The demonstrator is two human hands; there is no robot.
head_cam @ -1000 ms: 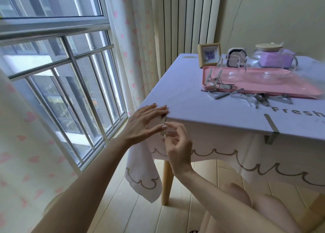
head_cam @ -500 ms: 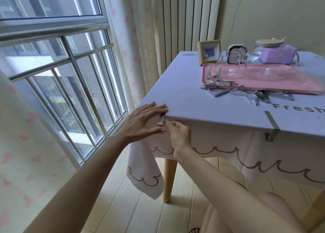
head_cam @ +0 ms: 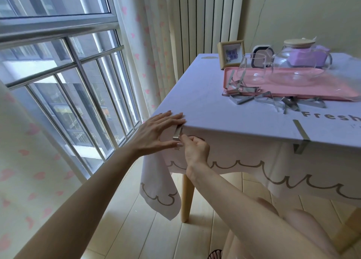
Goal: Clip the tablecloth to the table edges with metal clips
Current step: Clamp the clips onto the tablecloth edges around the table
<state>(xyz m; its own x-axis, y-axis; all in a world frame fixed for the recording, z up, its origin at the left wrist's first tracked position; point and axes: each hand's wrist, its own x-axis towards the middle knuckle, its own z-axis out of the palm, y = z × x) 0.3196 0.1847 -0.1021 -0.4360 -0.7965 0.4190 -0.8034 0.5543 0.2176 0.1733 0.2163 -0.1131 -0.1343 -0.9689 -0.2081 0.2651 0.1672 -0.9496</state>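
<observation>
A white tablecloth (head_cam: 224, 110) with a scalloped grey border covers the table and hangs over its near edge. At the near left corner a metal clip (head_cam: 177, 134) lies against the cloth at the table edge. My left hand (head_cam: 156, 133) lies flat with fingers spread, pressing the cloth at that corner beside the clip. My right hand (head_cam: 195, 151) pinches the lower end of the clip from below. A second metal clip (head_cam: 300, 136) grips the cloth on the front edge further right. Several loose clips (head_cam: 273, 101) lie on the tabletop.
A pink tray (head_cam: 336, 90) holds a glass cup (head_cam: 253, 69) and a glass teapot (head_cam: 298, 63). A small picture frame (head_cam: 231, 53) stands behind it. A window and curtains are to the left. A wooden table leg (head_cam: 186, 198) and my knees are below.
The right hand has moved up from below the corner to the table edge with the clip, which now sits against the corner. The left hand has stayed pressing the cloth.
</observation>
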